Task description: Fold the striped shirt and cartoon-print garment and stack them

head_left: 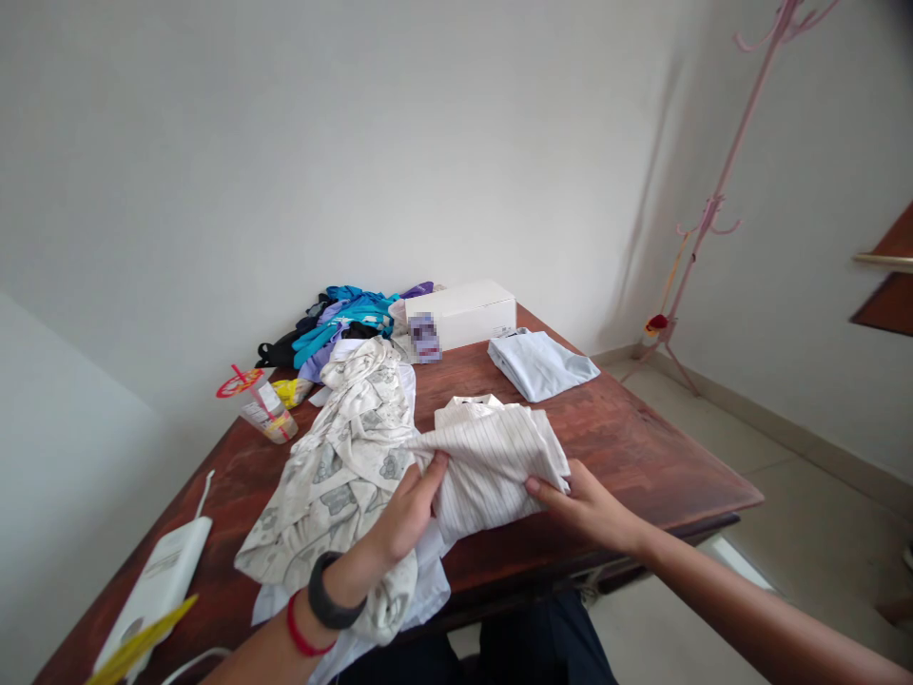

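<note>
A white striped shirt, partly folded with its collar at the far side, lies near the table's front edge. My left hand pinches its left side between thumb and fingers. At the shirt's right edge, my right hand grips the cloth, thumb on top and fingers hidden beneath. Left of the shirt, a crumpled white garment with grey prints is heaped close to my left hand and forearm. A folded pale blue garment rests farther back on the right.
On the wooden table stand a white box and, at the left, a plastic cup with a straw. Dark, blue and purple clothes pile against the wall. A white power strip-like device lies front left. A pink coat rack stands right.
</note>
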{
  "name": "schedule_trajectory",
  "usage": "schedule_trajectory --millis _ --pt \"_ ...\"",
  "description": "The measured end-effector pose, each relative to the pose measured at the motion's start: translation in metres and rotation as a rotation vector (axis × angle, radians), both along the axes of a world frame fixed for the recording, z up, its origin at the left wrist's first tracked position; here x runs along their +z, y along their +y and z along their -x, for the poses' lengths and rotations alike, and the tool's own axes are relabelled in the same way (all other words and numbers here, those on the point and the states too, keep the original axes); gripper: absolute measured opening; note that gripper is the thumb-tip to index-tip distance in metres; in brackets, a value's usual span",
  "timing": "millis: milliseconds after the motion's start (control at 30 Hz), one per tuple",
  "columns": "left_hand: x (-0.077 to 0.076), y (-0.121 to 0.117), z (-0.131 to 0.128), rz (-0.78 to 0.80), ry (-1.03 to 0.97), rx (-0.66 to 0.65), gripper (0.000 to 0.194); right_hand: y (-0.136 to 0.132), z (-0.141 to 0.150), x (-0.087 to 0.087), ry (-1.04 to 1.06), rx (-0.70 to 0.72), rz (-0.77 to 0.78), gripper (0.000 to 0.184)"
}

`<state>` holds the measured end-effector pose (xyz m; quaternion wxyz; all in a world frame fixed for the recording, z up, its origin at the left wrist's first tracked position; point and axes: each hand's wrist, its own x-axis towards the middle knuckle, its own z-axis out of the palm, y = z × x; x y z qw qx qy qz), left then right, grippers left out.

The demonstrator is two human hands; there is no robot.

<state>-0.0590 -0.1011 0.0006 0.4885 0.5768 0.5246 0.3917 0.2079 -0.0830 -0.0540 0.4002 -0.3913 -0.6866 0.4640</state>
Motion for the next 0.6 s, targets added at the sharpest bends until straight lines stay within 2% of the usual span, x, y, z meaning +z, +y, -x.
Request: schedule_trajectory --millis 100,167,233,300,367,467,533,600 --pt "-0.01 0.014 -0.002 0.082 -0.228 -0.033 0.054 0.007 0.014 -0.013 0.139 -0.192 0.227 0.053" --pt "-0.018 0.02 -0.004 0.128 -0.283 -0.052 0.059 0.014 0.02 -0.02 0.237 -0.248 0.33 0.053" --pt "-0.027 0.022 -0.006 0.137 -0.268 -0.04 0.082 0.019 0.023 -0.023 0.321 -0.25 0.392 0.051" --pt "-0.037 0.022 -0.007 0.059 -0.206 -0.021 0.109 0.023 0.024 -0.021 0.381 -0.232 0.436 0.048" --pt "-0.043 0.022 -0.008 -0.083 -0.1 -0.018 0.117 0.027 0.022 -0.018 0.404 -0.209 0.481 0.046" --pt "-0.041 0.027 -0.011 -0.246 0.048 -0.082 0.095 0.038 0.019 -0.012 0.342 -0.194 0.489 0.046" --pt "-0.035 0.034 -0.014 -0.266 0.095 -0.122 0.078 0.048 0.016 -0.01 0.224 -0.256 0.36 0.044" --pt "-0.03 0.044 -0.015 -0.263 0.139 -0.088 0.069 0.06 0.013 -0.012 0.1 -0.343 0.176 0.04"
